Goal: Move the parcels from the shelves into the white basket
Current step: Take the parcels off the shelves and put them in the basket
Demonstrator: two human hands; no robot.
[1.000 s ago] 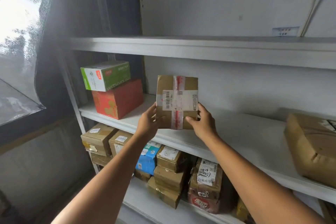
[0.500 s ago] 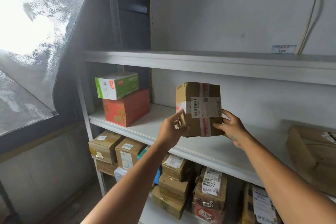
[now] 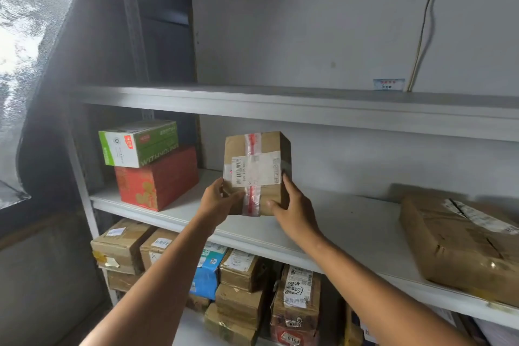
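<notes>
Barcode label [image 3: 254, 168] on parcel [image 3: 266, 140]; "WITHYOU" on box [image 3: 157, 149]

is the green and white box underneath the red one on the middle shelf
No, the green and white box sits on top of the red box, not under it.

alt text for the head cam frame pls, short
A person's left hand and right hand grip a taped brown parcel upright at the middle shelf. To its left a green box sits on a red box; a flat parcel lies at the right, more parcels below.
</notes>
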